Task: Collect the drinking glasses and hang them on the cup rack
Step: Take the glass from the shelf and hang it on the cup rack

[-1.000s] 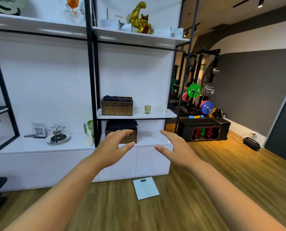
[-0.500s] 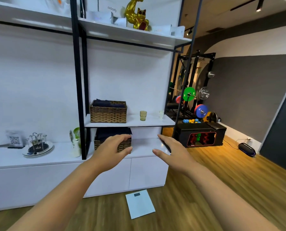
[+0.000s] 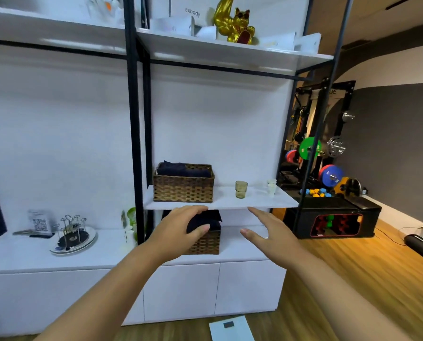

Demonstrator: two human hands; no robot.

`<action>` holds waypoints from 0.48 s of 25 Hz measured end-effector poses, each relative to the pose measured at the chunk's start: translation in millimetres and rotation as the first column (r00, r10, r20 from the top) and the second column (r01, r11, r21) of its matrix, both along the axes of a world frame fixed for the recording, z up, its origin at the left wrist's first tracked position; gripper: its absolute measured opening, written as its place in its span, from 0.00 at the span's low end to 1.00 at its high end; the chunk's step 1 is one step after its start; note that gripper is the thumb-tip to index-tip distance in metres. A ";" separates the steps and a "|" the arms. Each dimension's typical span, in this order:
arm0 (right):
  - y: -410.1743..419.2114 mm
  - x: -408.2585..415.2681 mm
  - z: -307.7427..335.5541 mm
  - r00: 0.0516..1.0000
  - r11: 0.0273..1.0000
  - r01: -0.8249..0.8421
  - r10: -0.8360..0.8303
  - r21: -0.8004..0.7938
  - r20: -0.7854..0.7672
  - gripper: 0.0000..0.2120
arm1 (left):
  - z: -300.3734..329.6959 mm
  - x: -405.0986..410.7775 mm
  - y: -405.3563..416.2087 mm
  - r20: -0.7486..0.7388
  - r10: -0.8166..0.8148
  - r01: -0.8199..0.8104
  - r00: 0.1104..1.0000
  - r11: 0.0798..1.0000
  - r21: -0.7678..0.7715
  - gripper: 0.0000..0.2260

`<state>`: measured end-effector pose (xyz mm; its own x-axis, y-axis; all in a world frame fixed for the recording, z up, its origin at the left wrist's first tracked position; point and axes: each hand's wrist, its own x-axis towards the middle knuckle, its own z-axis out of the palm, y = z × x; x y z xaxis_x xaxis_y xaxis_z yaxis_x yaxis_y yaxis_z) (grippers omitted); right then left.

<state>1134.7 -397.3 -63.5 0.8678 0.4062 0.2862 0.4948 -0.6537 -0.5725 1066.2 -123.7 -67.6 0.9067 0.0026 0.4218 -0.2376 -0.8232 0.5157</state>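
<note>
— Right of the basket [image 3: 183, 183], your glass [image 3: 241, 189] stands on the shelf [image 3: 254, 201], untouched?
— Yes. Your left hand [image 3: 178, 232] and right hand [image 3: 267, 232] are spread, empty; rack [image 3: 73, 232], far left of the basket, bare.

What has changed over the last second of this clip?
The person has walked closer to the shelving, so the green glass looms nearer. Left hand and right hand remain raised, open and empty. Nothing grasped; the glass and the cup rack have not moved.
</note>
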 end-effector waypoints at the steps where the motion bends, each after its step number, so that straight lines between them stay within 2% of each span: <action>1: 5.5 10.6 -2.5 1.000 1.000 -0.008 0.008 0.003 -0.006 0.36 | -2.3 8.6 3.8 0.000 0.007 -0.007 1.000 1.000 0.005 0.22; 6: 25.3 76.6 -10.3 0.998 0.999 -0.053 0.053 0.012 -0.033 0.35 | -11.4 63.7 14.9 -0.004 0.058 -0.058 0.998 0.998 0.019 0.23; 12: 31.2 196.3 -13.8 0.988 0.989 -0.145 0.146 0.012 -0.045 0.34 | -9.1 154.8 16.7 0.006 0.146 -0.146 0.989 0.989 0.031 0.23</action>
<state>1331.0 -366.2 -77.3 0.8119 0.5269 0.2514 0.5575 -0.5717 -0.6020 1221.1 -107.1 -76.7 0.8958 0.1217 0.4275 -0.1154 -0.8651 0.4881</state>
